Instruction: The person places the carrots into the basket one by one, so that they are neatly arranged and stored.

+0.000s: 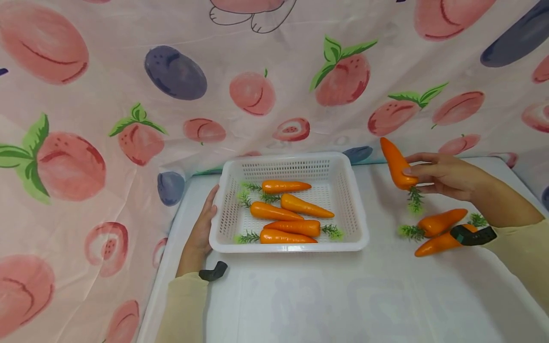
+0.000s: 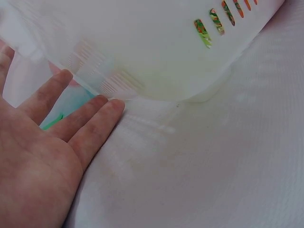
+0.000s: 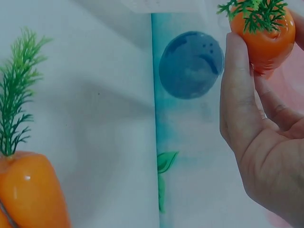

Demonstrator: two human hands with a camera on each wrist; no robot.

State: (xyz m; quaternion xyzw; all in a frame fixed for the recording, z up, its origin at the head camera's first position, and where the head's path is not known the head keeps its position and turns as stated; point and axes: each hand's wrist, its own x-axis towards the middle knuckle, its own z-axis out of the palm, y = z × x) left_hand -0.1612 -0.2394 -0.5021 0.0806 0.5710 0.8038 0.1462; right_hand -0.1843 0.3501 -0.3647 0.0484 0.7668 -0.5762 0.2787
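In the head view, my right hand (image 1: 450, 176) pinches an orange carrot (image 1: 396, 166) above the table, its tip up and its green top hanging down. The right wrist view shows the thumb and fingers around the thick end of that carrot (image 3: 268, 45). My left hand (image 1: 201, 228) rests against the left side of a white plastic basket (image 1: 359, 209); its fingers are straight and touch the wall in the left wrist view. Several carrots (image 1: 289, 236) with green tops lie inside the basket. Two more carrots (image 1: 442, 223) lie on the table below my right hand.
A white-covered table (image 1: 283, 295) bears the basket and the loose carrots. Behind it and along the left hangs a pink cloth (image 1: 274, 62) printed with fruit. Black straps (image 1: 213, 271) sit on both wrists.
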